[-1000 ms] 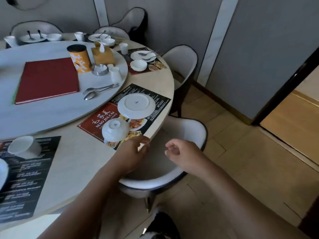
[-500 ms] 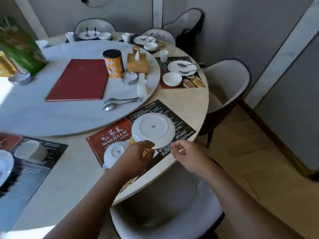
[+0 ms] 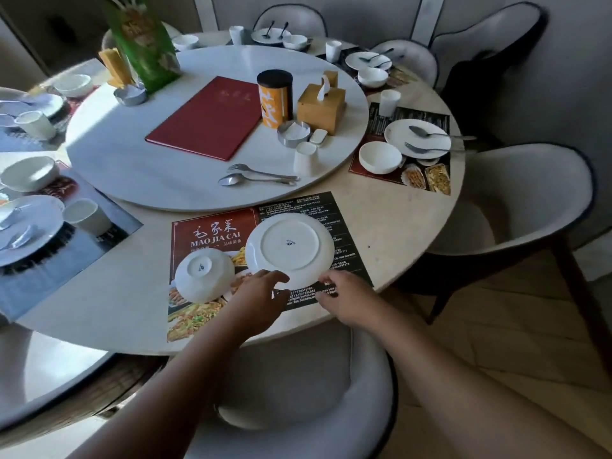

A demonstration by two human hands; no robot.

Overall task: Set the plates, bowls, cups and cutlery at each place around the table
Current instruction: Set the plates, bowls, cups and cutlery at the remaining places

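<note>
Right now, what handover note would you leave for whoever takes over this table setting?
Both the left grip and right grip touch the near rim of the plate; hold unclear.
Plate and bowl lie upside down on the near placemat.
Cup, fork and spoon wait on the turntable.
Done: neighbouring setting on the right.
To do: flip plate and bowl, add cup and cutlery.

A round white turntable [image 3: 132, 154] sits on the pale table [image 3: 397, 233]. It carries a red menu folder [image 3: 212, 117], an orange canister [image 3: 275, 97] with a black lid, a wooden tissue box [image 3: 321, 107] just beside the canister, and a metal ashtray [image 3: 293, 133] in front of both. A green packet [image 3: 145, 44] stands at its far left edge. A pale chair [image 3: 331, 409] is tucked under the near side.
</note>
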